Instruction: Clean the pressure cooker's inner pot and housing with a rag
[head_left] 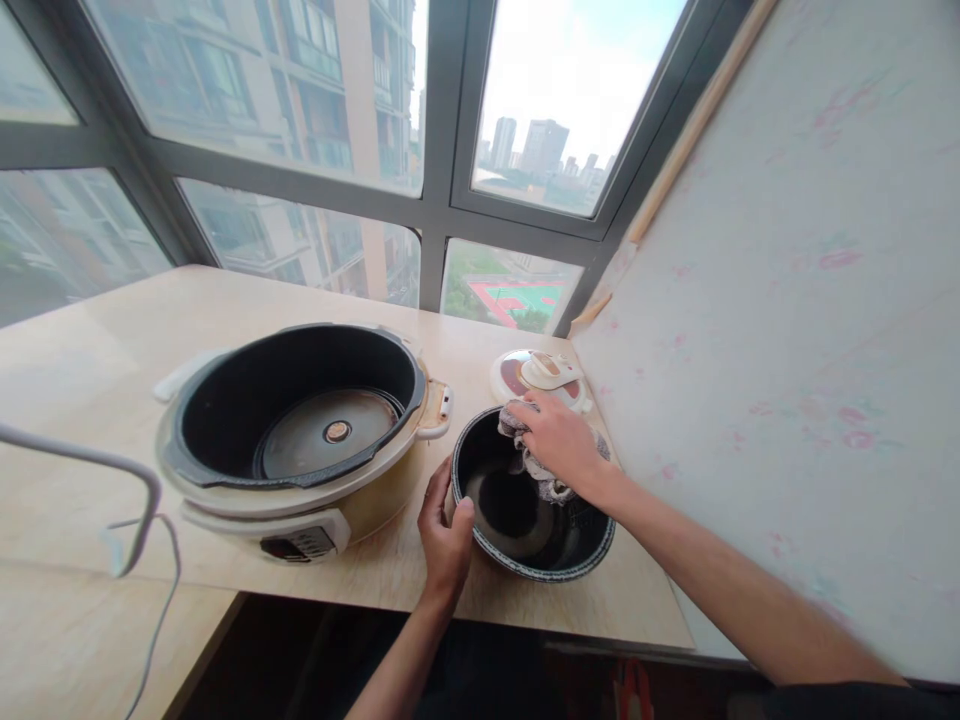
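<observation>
A dark inner pot with a speckled rim stands on the wooden tabletop, its mouth facing up. My left hand grips the left side of its rim, thumb on the near edge and fingers around the outside. Over the far right of the pot, my right hand is closed on a crumpled grey-and-white cloth. Part of the cloth lies against the pot's inner wall, and part sticks out past my fingers at the rim. The hand hides some of the cloth.
Left of the pot stands an open electric pressure cooker body with a control panel in front. A white-and-brown lid lies behind the pot. A grey cord hangs at left. Windows rise behind; a flowered wall borders the right.
</observation>
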